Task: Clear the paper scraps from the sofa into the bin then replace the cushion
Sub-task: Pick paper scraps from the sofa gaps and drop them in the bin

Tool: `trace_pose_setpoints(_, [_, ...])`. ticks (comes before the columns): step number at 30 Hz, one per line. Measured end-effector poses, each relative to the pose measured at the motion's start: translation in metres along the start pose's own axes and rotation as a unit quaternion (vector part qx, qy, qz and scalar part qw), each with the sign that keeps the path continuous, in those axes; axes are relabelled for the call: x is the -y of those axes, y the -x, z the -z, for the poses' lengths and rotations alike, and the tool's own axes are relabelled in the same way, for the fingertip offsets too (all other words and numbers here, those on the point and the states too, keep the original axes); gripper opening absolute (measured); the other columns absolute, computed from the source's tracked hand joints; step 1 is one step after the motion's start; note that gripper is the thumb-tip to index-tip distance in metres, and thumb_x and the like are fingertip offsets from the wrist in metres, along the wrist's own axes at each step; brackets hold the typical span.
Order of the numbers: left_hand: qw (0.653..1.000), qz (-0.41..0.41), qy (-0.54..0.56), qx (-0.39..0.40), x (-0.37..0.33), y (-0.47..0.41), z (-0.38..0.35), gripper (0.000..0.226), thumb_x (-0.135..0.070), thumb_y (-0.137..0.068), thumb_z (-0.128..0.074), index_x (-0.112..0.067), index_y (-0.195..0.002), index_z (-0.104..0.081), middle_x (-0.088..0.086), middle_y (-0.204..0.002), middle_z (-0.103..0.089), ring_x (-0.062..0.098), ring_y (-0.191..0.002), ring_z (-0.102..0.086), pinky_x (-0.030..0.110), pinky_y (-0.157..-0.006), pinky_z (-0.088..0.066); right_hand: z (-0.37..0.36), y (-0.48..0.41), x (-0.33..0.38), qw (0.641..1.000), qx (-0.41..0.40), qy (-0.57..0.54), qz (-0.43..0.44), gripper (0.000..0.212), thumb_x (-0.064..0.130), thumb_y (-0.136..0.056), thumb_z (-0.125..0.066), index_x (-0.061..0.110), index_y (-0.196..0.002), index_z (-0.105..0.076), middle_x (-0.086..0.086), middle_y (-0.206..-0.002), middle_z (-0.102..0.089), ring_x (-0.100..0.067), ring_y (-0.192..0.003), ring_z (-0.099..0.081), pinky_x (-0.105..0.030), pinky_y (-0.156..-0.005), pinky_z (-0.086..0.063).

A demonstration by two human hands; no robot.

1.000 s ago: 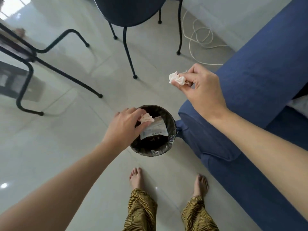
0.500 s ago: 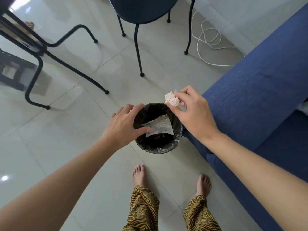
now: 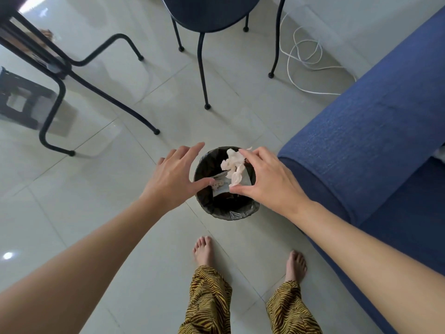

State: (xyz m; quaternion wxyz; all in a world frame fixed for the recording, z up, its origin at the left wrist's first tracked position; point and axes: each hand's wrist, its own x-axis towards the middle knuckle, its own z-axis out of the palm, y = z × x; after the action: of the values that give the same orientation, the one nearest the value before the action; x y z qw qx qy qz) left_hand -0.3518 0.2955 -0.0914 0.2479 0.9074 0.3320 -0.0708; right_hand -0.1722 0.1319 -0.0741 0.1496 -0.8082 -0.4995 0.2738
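Right hand (image 3: 267, 179) now over bin (image 3: 231, 213); fingers apart, paper scrap (image 3: 232, 166) just beside them; left hand (image 3: 177, 178) spread.

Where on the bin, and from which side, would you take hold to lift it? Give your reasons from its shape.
Grip the bin at its rim, from above on the near side. The bin stands upright and open on the floor, and its rim there is bare, with the black liner folded over it. The far side is crowded: the paper scraps and both hands sit over it.
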Motion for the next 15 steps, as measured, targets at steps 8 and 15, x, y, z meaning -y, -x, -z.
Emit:
trace_pose_setpoints(8, [1.000, -0.002, 0.002, -0.004, 0.0035, 0.0007, 0.0024, 0.086, -0.068, -0.082, -0.061, -0.030, -0.153, -0.031, -0.002, -0.134, -0.054, 0.024, -0.125, -0.048, 0.043, -0.102, -0.038, -0.0015, 0.0014, 0.0007, 1.000, 0.021, 0.014, 0.000, 0.103, 0.065, -0.075, -0.076, 0.021, -0.157, -0.032, 0.002, -0.136, -0.044, -0.018, -0.127, -0.046, -0.034, -0.103, -0.041])
trace_pose_setpoints(15, [1.000, -0.016, 0.004, 0.005, -0.0038, 0.0040, 0.0085, 0.101, -0.073, -0.080, -0.060, -0.036, -0.160, -0.010, 0.001, -0.167, -0.015, 0.024, -0.151, -0.017, 0.046, -0.117, -0.019, -0.0005, 0.0028, 0.0013, 1.000, 0.028, -0.008, -0.003, 0.120, 0.068, -0.079, -0.072, 0.020, -0.164, -0.002, -0.004, -0.171, -0.008, -0.021, -0.158, -0.010, -0.044, -0.124, -0.022])
